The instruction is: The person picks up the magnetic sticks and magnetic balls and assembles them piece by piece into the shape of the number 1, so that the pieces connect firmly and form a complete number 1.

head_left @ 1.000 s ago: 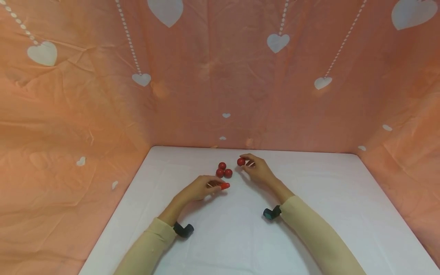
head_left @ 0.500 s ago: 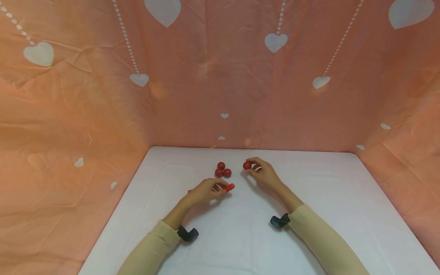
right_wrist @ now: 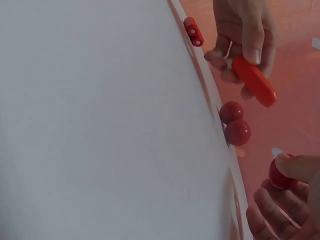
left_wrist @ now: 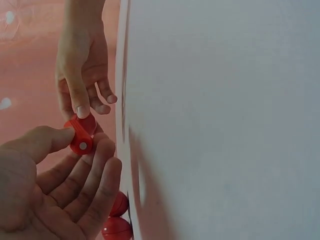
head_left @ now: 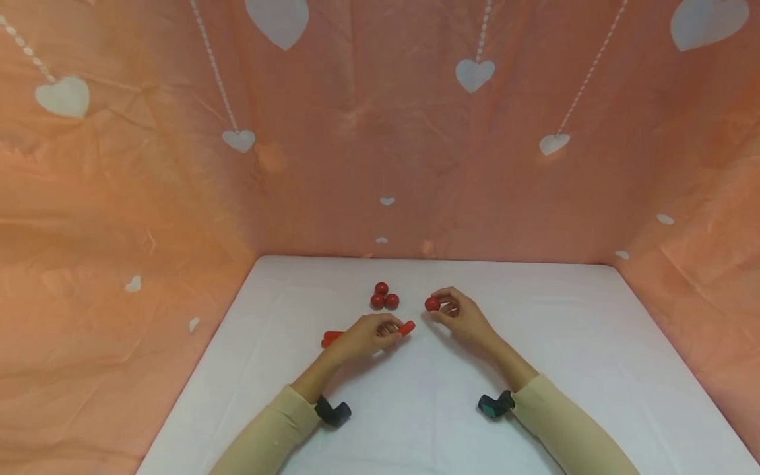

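My left hand [head_left: 367, 335] pinches a short red rod [head_left: 406, 328] between thumb and fingers, above the white table. A pale round dot marks the rod's near end in the left wrist view. On the other side, my right hand [head_left: 470, 322] holds a glossy red ball [head_left: 432, 304] at its fingertips. Rod and ball are a small gap apart in the head view. Behind the left hand, three more red balls [head_left: 381, 297] sit close together on the table. Two red rods [right_wrist: 194, 32] lie side by side past the left hand, partly hidden by it in the head view.
The white table [head_left: 427, 409] has a raised-looking back edge against an orange cloth [head_left: 332, 165] printed with pale hearts. Cloth also hangs on both sides. A dark wrist camera sits on each wrist, the left one [head_left: 334, 412] and the right one [head_left: 495, 404].
Both hands have moved to the right and nearer to me, with the rod and the ball still held. The two lying rods have come into view from behind the left hand.
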